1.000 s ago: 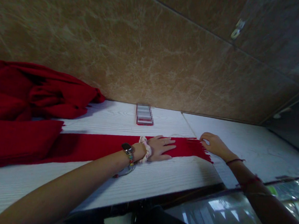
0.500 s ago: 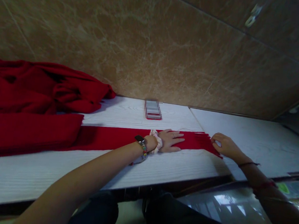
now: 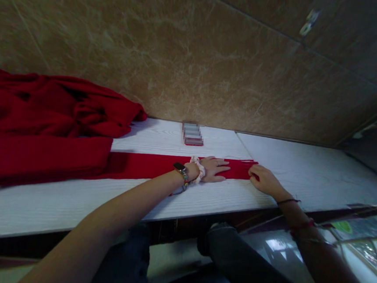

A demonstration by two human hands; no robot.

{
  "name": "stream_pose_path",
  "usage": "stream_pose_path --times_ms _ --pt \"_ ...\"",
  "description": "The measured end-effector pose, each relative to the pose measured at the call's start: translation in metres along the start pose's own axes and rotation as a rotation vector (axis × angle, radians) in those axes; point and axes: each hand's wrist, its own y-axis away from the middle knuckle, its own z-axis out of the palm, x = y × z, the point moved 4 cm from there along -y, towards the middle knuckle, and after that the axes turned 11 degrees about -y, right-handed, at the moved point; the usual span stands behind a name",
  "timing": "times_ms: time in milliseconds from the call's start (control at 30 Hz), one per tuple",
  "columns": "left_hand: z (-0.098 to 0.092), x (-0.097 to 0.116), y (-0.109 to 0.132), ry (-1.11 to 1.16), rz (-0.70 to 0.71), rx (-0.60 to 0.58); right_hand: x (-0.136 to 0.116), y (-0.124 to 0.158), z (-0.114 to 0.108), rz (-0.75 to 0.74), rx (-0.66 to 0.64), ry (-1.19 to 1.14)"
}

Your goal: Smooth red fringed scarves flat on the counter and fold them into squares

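A long red fringed cloth (image 3: 140,165) lies flat along the white bench, with a thicker folded part of it or of another red cloth at the left. My left hand (image 3: 213,169) rests palm down on the strip near its right end, fingers spread. At the fringe, my right hand (image 3: 262,178) has its fingers pinched together on the strands at the cloth's right tip. Its fingertips partly cover the fringe.
A heap of crumpled red cloth (image 3: 56,103) lies at the back left against the brown marbled wall (image 3: 182,57). A small blurred flat item with a red edge (image 3: 193,134) lies behind my left hand on the white bench (image 3: 305,169).
My right hand has moved left, closer to my left hand, and the fringe under it is drawn in. My left hand remains flat on the cloth. The view has shifted slightly.
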Motion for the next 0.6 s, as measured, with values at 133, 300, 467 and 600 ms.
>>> stream_pose_path --times_ms 133,300,467,600 --pt "-0.002 0.001 0.003 -0.011 -0.002 -0.006 0.016 0.009 -0.008 0.03 0.02 0.02" --pt "0.0 0.0 0.005 -0.001 0.021 0.01 0.005 -0.01 -0.027 -0.015 0.189 -0.134" --pt "0.001 -0.002 0.006 0.034 0.0 0.042 -0.031 -0.033 -0.008 -0.146 -0.004 -0.209" --pt "0.0 -0.002 0.007 0.069 -0.016 0.023 -0.017 -0.018 0.007 -0.155 -0.032 -0.164"
